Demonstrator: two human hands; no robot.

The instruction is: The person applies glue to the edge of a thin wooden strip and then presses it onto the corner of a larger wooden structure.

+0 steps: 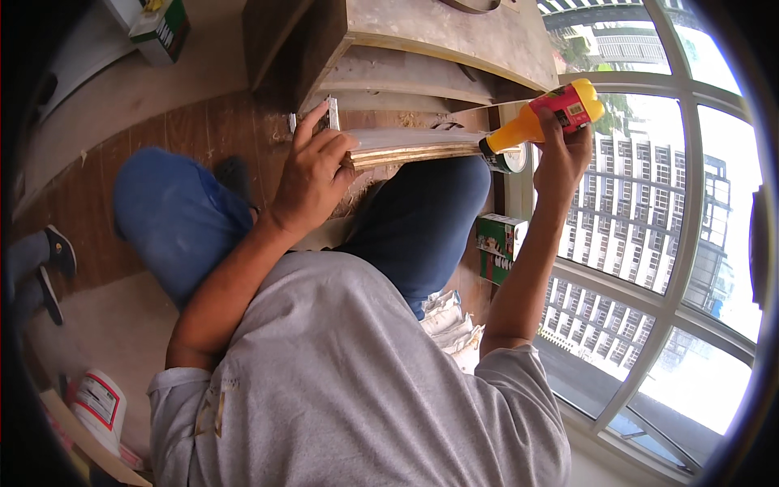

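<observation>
Yellow bottle [560, 103] aslant in right hand [561, 154]

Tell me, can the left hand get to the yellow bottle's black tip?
Probably yes. Nothing seems to stand between the left hand and the black tip above the plywood board, though that hand would likely have to leave the board's left end.

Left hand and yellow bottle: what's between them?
In the head view, a board with a layered edge fills that stretch, from the left hand across to the yellow bottle.
</observation>
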